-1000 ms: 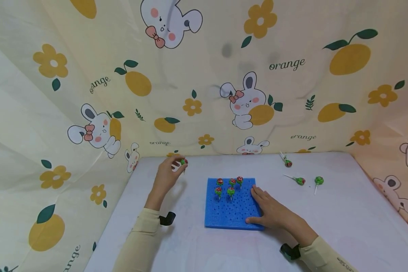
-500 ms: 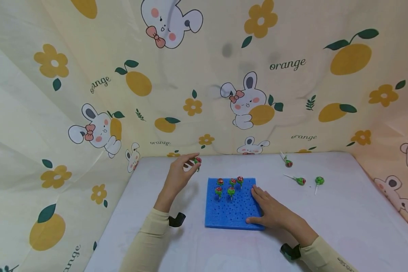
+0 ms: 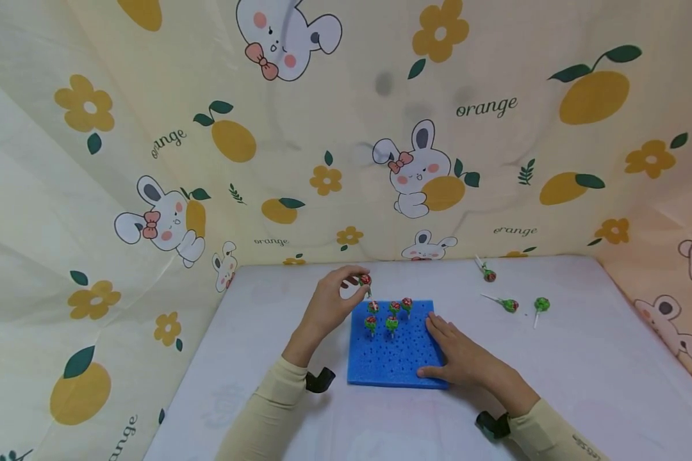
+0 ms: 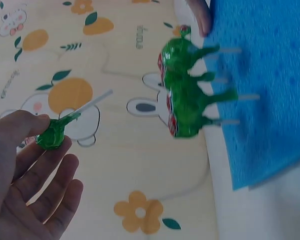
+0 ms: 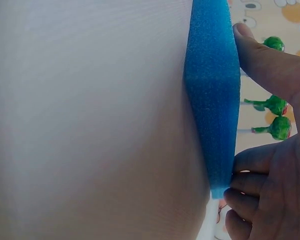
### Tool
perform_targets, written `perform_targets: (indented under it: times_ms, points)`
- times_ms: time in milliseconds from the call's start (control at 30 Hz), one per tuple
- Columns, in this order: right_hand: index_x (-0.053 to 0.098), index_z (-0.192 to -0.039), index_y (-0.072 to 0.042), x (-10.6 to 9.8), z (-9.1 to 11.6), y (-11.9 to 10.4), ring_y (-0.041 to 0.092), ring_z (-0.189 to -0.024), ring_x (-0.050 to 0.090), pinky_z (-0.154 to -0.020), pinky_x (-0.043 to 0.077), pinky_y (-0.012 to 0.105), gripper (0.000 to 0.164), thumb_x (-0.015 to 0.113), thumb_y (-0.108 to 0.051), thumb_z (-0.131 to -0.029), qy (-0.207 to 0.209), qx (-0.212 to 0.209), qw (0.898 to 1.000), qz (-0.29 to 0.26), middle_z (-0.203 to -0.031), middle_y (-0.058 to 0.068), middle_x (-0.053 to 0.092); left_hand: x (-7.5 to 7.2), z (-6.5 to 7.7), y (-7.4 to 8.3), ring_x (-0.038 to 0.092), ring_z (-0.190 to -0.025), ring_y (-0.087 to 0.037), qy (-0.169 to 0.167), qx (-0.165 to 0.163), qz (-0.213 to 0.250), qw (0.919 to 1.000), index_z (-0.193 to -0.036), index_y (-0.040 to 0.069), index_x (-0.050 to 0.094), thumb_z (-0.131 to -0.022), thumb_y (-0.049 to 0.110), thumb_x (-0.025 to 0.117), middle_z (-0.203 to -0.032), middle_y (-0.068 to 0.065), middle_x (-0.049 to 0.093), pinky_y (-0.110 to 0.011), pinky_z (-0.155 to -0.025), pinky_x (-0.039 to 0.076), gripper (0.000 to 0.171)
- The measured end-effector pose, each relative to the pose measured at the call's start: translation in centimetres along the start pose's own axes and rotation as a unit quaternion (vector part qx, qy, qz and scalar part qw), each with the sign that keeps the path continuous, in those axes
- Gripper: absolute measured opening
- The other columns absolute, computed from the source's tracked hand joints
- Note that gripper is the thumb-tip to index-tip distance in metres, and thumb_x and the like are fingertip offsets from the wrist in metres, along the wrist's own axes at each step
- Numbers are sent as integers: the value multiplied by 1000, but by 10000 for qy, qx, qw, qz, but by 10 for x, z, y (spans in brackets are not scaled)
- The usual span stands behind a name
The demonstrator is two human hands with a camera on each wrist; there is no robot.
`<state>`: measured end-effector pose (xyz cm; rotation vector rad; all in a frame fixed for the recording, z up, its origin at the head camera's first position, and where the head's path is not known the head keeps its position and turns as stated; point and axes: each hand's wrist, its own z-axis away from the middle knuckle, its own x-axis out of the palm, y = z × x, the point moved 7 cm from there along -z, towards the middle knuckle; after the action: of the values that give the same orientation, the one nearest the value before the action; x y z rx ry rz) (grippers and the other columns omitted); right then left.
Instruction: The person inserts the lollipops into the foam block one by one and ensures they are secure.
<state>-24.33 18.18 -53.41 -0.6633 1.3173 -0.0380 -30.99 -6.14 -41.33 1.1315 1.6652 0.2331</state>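
L hand (image 3: pixel 330 303): 1 lollipop (image 3: pixel 365 280) pinched w/ fingertips, held nr far-L corner of blue foam block (image 3: pixel 375 365) | R hand (image 3: pixel 462 360): spread, rested on block's R side | 5 upright lollipops (image 3: pixel 391 324) stuck in block betw. hands | 3 loose lollipops (image 3: pixel 509 305) seen on counter (image 3: pixel 588 358) beyond R hand

A white tabletop (image 3: pixel 588 365) is carrying a blue foam block (image 3: pixel 380 368), which is lying flat near the middle. Right of the block, three wrapped lollipops (image 3: pixel 509 305) are lying loose, one near the back edge.
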Motion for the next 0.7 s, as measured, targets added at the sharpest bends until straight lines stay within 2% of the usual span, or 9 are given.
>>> perform_targets:
  times_ms: [167,400,467,700]
  points:
    - [28,-166,8,0,-1,0,53,-159,23,-128,24,65,119,81,-65,-88,-32,51,10000,-15,-174,29,23,12,1,9,68,-113,-18,-287,-6,83,9996,-134,15,70,-103,21,77,-123,3,75,-37,-96,60,32]
    - [28,-166,7,1,-1,0,54,-159,23,-128,24,67,120,80,-66,-87,-63,95,9999,-18,-174,29,22,33,3,21,68,-114,-19,-697,-32,40,9976,-133,16,70,-103,21,77,-124,2,75,-44,-101,60,32]
    - [28,-166,7,0,-1,0,54,-159,23,-128,24,67,120,81,-66,-87,-58,95,9999,-9,-174,29,22,39,4,23,68,-114,-19,-789,-27,-73,9968,-133,17,70,-102,22,77,-125,2,75,-44,-101,60,32]
    - [27,-166,7,1,-3,2,54,-159,22,-128,23,67,120,79,-67,-88,-82,79,9999,11,-174,29,21,59,8,27,69,-113,-15,-988,-1,-717,9925,-133,20,71,-102,29,78,-123,5,75,-31,-97,60,33]
